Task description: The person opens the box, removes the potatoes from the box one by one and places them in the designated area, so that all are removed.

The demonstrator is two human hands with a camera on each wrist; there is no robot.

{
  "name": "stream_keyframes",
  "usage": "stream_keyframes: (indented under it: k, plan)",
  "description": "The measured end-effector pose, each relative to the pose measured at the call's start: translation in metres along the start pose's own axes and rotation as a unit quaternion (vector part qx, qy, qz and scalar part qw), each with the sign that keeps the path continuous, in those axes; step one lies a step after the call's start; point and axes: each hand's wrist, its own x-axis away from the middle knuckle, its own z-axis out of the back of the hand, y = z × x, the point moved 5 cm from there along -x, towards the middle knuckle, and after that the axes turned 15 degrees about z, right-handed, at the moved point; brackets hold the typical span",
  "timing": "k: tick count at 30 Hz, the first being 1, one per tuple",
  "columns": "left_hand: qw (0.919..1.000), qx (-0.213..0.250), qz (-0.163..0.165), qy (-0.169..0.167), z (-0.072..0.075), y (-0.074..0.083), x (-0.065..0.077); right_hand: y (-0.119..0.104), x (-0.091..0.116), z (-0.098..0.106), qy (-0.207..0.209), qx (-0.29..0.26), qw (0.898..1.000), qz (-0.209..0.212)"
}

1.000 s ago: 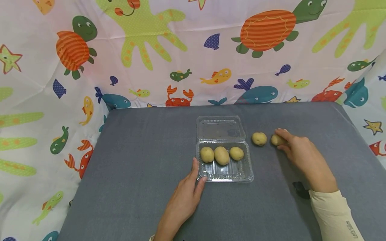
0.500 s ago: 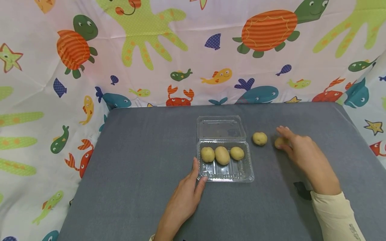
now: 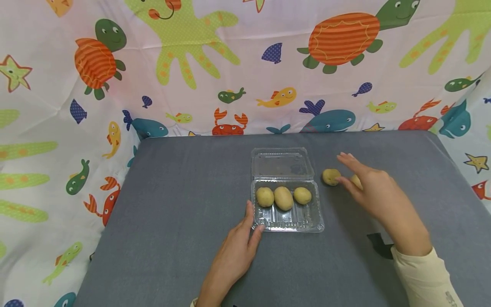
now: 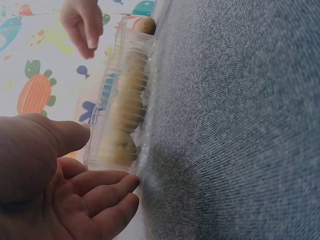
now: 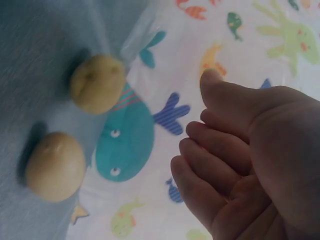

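A clear plastic clamshell box (image 3: 287,224), its lid (image 3: 281,164) laid back, has three potatoes in a row: left (image 3: 265,197), middle (image 3: 283,198) and right (image 3: 302,195). My left hand (image 3: 237,245) touches the box's near left corner, fingers along the side and thumb at the front. Nothing is held in my right hand (image 3: 377,194), which hovers with extended fingers over two loose potatoes right of the box. One loose potato (image 3: 330,177) lies by the thumb tip; the other potato (image 3: 356,181) is partly hidden behind the hand. Both potatoes (image 5: 56,166) show whole in the right wrist view.
Grey cloth covers the table (image 3: 184,204). A white curtain (image 3: 245,55) printed with sea animals hangs along the back and both sides. Beneath the right wrist a small black object (image 3: 379,245) shows against the cloth.
My right hand has let go of the right-hand loose potato, lifted and shifted left, its fingers spreading. That potato now sits slightly farther right. My left hand has stayed at the box corner.
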Motion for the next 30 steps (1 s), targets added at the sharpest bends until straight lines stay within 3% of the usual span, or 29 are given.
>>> stream_keyframes:
  k: [14,23,30]
  plan:
    - [0.9999,0.0,-0.015,0.009,0.001,0.001,0.001,-0.056,-0.015,-0.007,0.051,-0.011,0.99,0.131]
    - [0.9996,-0.003,-0.023,0.016,0.001,0.002,0.002,-0.074,-0.02,-0.018,0.039,-0.026,0.984,0.169]
    - [0.9995,-0.003,-0.024,0.018,0.001,0.003,0.002,-0.083,-0.023,-0.027,0.006,-0.051,0.983,0.177]
